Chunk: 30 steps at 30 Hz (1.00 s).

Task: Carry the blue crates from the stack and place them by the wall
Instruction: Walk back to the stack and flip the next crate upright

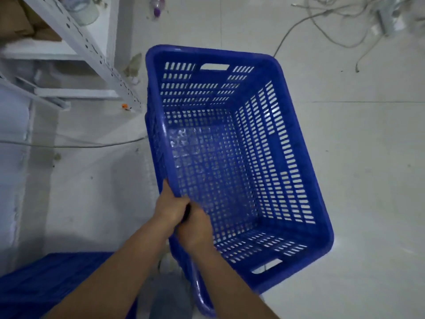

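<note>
1. Both hands closed side by side on the near-left rim of the blue crate (230, 162): left grip (169, 207), right grip (195, 226).
2. Crate empty, tilted, above the pale floor (368, 180).
3. Open floor to the right; loose cables (333, 31) far beyond.
4. White shelf frame (92, 54) close on the left; more blue plastic (46, 279) at lower left.

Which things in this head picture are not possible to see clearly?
- Head view: the left side wall of the blue perforated plastic crate is turned away from the camera.
- Palm and fingertips of the left hand and right hand, curled over the crate rim.
- Blue plastic object, cut by the bottom edge.
</note>
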Tool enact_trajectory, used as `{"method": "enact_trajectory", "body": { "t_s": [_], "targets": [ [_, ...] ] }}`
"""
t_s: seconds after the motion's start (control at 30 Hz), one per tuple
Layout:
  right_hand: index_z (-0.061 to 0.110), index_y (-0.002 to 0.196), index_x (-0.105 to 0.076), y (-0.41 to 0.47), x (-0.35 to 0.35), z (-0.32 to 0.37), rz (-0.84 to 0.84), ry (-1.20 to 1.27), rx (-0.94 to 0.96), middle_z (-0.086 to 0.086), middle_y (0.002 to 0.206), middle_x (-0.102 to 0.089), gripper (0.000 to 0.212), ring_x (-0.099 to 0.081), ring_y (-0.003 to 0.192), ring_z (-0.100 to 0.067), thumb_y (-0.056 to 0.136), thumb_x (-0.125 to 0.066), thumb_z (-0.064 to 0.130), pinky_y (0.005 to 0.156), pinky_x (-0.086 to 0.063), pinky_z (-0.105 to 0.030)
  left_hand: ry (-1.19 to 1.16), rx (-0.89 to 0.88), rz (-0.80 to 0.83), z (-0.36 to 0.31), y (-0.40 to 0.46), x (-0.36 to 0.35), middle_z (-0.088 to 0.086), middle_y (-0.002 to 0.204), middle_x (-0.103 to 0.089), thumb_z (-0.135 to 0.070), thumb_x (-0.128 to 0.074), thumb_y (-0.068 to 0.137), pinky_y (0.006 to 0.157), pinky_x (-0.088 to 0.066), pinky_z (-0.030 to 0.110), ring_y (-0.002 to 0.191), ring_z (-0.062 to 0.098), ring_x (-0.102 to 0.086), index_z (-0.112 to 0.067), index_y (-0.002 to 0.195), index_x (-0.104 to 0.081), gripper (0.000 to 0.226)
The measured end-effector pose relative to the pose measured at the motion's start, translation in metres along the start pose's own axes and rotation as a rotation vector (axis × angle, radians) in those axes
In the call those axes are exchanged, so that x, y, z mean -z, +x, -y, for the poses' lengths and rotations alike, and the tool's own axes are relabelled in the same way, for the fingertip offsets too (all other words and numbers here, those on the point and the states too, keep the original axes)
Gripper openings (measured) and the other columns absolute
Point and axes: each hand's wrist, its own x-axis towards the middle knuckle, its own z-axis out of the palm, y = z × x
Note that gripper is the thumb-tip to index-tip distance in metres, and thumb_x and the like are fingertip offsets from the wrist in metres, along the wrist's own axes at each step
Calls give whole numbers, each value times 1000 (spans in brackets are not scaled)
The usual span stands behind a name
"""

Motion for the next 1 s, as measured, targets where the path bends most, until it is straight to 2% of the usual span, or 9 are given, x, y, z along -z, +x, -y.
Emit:
{"method": "enact_trajectory", "body": {
  "t_s": [0.07, 0.13, 0.23, 0.33, 0.43, 0.53, 0.63, 0.87, 1.0],
  "targets": [
    [-1, 112, -64, 2, -5, -1, 171, 141, -47, -8, 101, -70, 36, -61, 99, -16, 77, -67, 3, 90, -49, -27, 43, 41, -62, 6, 11, 19, 13, 115, -67, -16, -64, 62, 97, -50, 49, 106, 31, -63, -21, 114, -54, 54],
    [0, 116, -64, 6, 8, -4, 244, 130, -38, -4, 100, -68, 32, -58, 96, -13, 85, -63, 5, 82, -45, -17, 48, 111, -26, 11, 23, 39, 17, 121, -64, 5, -61, 69, 96, -50, 47, 110, 34, -62, -9, 124, -54, 57],
    [8, 123, -61, 25, 62, -13, -51, -46, 49, -5, 125, -61, 32, -57, 112, -15, 92, -54, 12, 87, -36, -12, 63, 199, 53, 21, 38, 62, 9, 126, -58, 21, -51, 79, 91, -49, 42, 105, 29, -57, -8, 137, -45, 65],
    [3, 128, -53, 47, 133, -30, -408, -209, 68, -11, 134, -51, 39, -47, 124, -25, 89, -54, 6, 96, -37, -24, 58, 241, 39, 29, 49, 71, 7, 123, -54, 20, -52, 81, 90, -46, 39, 103, 26, -53, -9, 140, -41, 67],
    [1, 142, -35, 69, 187, -63, -406, -389, -189, -15, 149, -35, 58, -31, 137, -31, 90, -55, 18, 107, -33, -40, 56, 279, 4, 41, 61, 77, 17, 135, -53, 20, -54, 82, 91, -46, 41, 104, 28, -53, -5, 141, -40, 66],
    [0, 137, -42, 83, 196, -94, -160, -376, -404, -20, 135, -52, 51, -52, 114, -34, 94, -50, 27, 92, -42, -37, 96, 320, -56, 50, 66, 80, 20, 135, -51, 11, -53, 87, 93, -46, 41, 106, 32, -54, -2, 140, -40, 56],
    [-1, 126, -44, 78, 177, -117, -116, -420, -416, -22, 114, -59, 34, -48, 84, -28, 95, -42, 14, 73, -37, -32, 222, 334, -73, 54, 65, 80, 20, 132, -52, -1, -50, 94, 91, -48, 38, 100, 30, -54, -2, 138, -39, 46],
    [4, 121, -37, 67, 163, -125, -208, -607, -353, -20, 107, -61, 27, -49, 76, -29, 95, -38, 9, 64, -39, -34, 534, 185, -113, 36, 64, 75, 23, 129, -53, -13, -45, 97, 80, -46, 38, 92, 28, -52, 1, 138, -31, 45],
    [5, 120, -38, 76, 167, -128, -212, -601, -361, -20, 109, -61, 26, -52, 78, -29, 95, -39, 9, 65, -42, -35, 296, 158, -242, 13, 81, 71, 23, 123, -57, -8, -51, 94, 78, -51, 40, 104, 39, -58, 4, 133, -39, 43]
  ]
}}
